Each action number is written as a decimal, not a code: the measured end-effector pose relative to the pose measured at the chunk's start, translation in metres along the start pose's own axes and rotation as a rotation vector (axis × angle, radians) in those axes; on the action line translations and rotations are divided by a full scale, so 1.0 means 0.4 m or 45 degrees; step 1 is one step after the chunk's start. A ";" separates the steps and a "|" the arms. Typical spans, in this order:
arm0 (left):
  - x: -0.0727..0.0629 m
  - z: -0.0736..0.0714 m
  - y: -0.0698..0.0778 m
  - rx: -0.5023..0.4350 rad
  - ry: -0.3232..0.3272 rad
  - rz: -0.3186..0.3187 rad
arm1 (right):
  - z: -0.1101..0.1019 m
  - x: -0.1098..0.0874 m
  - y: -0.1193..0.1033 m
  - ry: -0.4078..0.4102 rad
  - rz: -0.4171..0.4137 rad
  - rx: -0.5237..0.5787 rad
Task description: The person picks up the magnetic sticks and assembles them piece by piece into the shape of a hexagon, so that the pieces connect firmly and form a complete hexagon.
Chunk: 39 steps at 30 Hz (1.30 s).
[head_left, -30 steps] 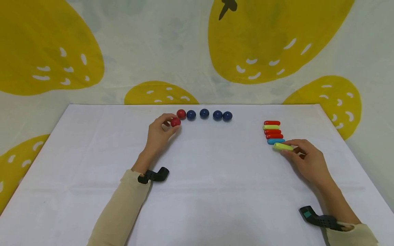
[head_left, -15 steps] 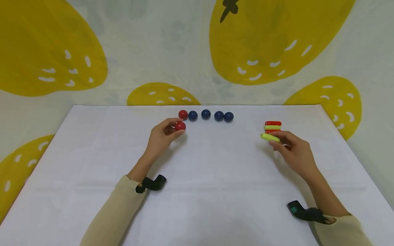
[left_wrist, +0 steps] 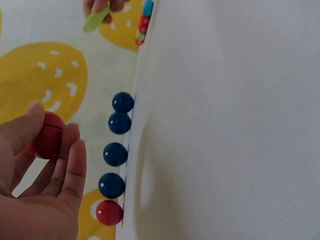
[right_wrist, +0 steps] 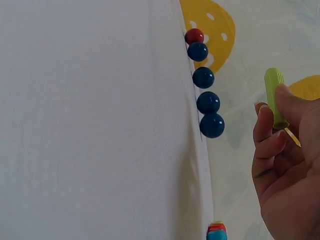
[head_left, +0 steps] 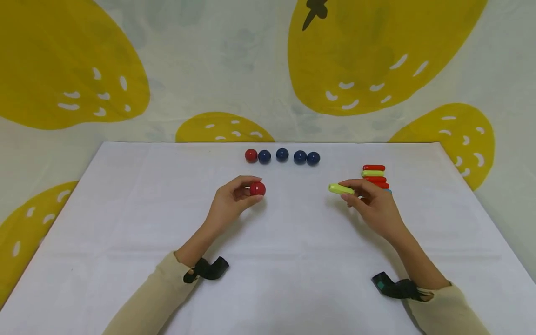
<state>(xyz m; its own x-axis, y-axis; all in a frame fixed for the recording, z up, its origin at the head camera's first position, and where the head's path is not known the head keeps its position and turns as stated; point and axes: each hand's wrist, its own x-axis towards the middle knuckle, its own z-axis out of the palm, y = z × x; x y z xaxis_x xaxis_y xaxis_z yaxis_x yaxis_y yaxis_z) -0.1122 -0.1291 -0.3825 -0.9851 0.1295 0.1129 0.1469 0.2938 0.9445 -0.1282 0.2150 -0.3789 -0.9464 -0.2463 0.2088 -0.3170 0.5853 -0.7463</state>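
Note:
My left hand [head_left: 234,200] pinches a glossy red ball [head_left: 257,188] between thumb and fingers, above the white table. In the left wrist view a thin seam line runs round that red ball [left_wrist: 49,136]. Over to the right, my right hand [head_left: 374,204] holds a short yellow-green stick [head_left: 340,189] by one end, its other end pointing left. Lengthwise ribs show on the stick [right_wrist: 274,95] in the right wrist view. The two hands are apart, with both held things facing each other across the middle.
Along the table's [head_left: 293,279] back edge stands a row of one red ball [head_left: 251,155] and several dark blue balls [head_left: 282,154]. Behind the right hand lies a stack-like row of red sticks [head_left: 374,168], a yellow-green stick [head_left: 372,173] and a partly hidden blue one. A lemon-patterned cloth [head_left: 234,70] hangs behind.
My left hand has brought the red ball away from the back row, toward me and rightward. The right hand has lifted the yellow-green stick from beside the other sticks and carried it left.

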 end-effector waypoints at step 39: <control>-0.090 0.105 -0.028 -0.233 -0.101 0.000 | 0.146 -0.010 -0.077 -0.297 -0.026 0.061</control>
<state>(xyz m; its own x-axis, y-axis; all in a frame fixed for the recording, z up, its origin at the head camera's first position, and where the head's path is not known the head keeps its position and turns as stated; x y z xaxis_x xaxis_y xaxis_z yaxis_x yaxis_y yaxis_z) -0.0745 -0.0972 -0.4101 -0.9740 0.2059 0.0949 0.1209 0.1180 0.9856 -0.1113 0.1530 -0.3936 -0.8984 -0.4324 0.0766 -0.3271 0.5426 -0.7737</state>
